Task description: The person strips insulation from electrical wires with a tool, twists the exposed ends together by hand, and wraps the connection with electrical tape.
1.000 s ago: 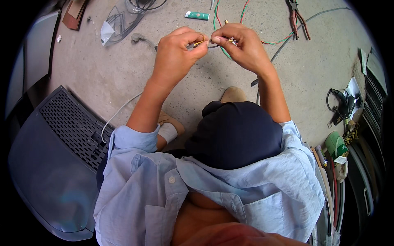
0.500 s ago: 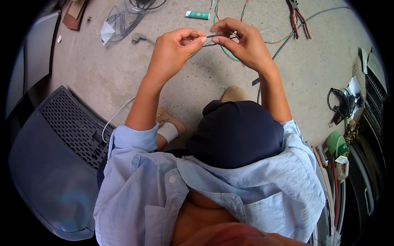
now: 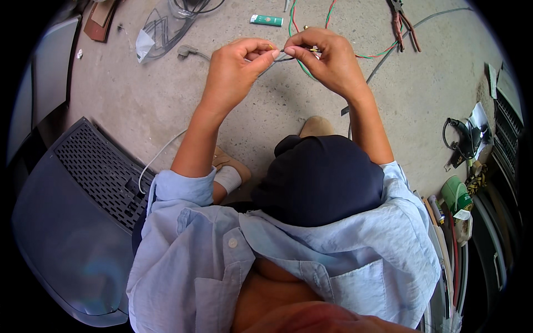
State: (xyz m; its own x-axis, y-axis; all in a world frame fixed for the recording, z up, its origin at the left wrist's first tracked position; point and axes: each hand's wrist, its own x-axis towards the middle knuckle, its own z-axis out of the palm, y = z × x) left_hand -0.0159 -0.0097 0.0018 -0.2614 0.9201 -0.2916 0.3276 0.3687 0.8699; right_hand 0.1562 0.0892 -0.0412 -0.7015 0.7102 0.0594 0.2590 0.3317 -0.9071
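My left hand (image 3: 239, 66) is closed, thumb and forefinger pinching a thin dark wire (image 3: 284, 59). Close beside it, my right hand (image 3: 327, 58) pinches the same dark wire between thumb and fingertips, with only a short gap between the hands. A bit of yellow shows at the left fingertips, and small pale and yellow wire ends show by the right fingers. How the ends join is hidden by my fingers. Behind the right hand, a green and red wire pair (image 3: 302, 67) trails over the concrete floor.
Pliers with reddish handles (image 3: 398, 25) lie at the far right. A green-and-white small box (image 3: 266, 20) is beyond my hands, and a grey plug (image 3: 187, 51) left of them. A dark perforated casing (image 3: 100, 161) stands at my left. A green container (image 3: 455, 191) is among clutter at right.
My right thumb and fingers have closed together on the dark wire, nearer my left fingertips. My left hand has barely moved.
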